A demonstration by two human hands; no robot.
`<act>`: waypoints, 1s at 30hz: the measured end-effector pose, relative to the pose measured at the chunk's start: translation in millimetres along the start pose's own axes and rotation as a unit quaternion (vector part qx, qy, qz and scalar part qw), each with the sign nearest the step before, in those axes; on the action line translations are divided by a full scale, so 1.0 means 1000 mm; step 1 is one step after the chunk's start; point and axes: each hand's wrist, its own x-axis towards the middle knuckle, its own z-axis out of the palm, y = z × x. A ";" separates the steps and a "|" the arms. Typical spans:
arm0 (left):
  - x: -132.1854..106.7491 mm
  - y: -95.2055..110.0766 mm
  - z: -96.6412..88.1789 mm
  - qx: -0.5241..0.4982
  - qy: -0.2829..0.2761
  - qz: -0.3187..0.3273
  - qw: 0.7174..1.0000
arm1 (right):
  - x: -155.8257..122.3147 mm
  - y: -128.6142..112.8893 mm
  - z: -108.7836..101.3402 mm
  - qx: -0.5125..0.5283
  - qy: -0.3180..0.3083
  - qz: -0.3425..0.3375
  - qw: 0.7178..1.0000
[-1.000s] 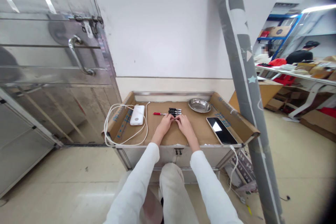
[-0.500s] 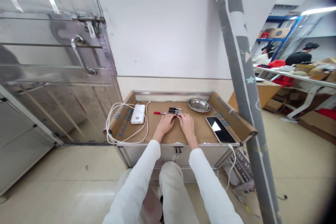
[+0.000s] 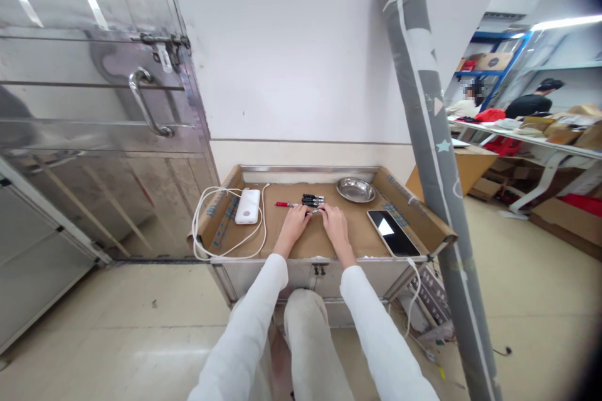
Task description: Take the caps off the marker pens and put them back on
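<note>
My left hand (image 3: 294,223) and my right hand (image 3: 335,223) meet over the brown cardboard top, fingers pinched. Between their fingertips runs a short stretch of a pen (image 3: 316,211), grey and dark; the rest of it is hidden by the fingers. Just beyond the hands, several black pens (image 3: 312,199) lie side by side. A red pen (image 3: 283,204) rests to their left, its right end close to my left hand. Back and to the right sits a shallow round metal dish (image 3: 356,190).
A white power bank (image 3: 247,207) with a looped white cable (image 3: 194,225) lies at the left. At the right is a phone (image 3: 392,233). A tall grey roll (image 3: 435,138) leans beside the cardboard-lined cabinet (image 3: 348,247). Two people sit at a far table.
The pen between my fingertips shows more of its grey part now, and the hands sit slightly nearer to me, uncovering more of the black pens. The view has shifted a little.
</note>
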 end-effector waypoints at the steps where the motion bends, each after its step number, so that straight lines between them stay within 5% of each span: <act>1: 0.000 0.000 0.000 -0.004 0.003 -0.002 1.000 | 0.000 0.000 0.000 0.001 -0.002 -0.002 1.000; 9: -0.002 0.004 -0.006 0.023 0.032 -0.029 0.999 | 0.001 -0.001 0.000 -0.019 0.007 0.038 0.999; 17: -0.002 0.001 -0.002 0.038 0.052 -0.045 0.997 | 0.001 -0.010 -0.002 0.110 -0.044 -0.092 0.989; 23: -0.006 0.001 -0.002 0.122 0.162 -0.160 0.966 | 0.005 -0.003 0.009 0.068 -0.008 -0.030 0.997; 30: -0.008 0.002 0.001 0.183 0.140 -0.214 0.949 | 0.006 0.002 0.015 -0.019 -0.011 0.001 1.000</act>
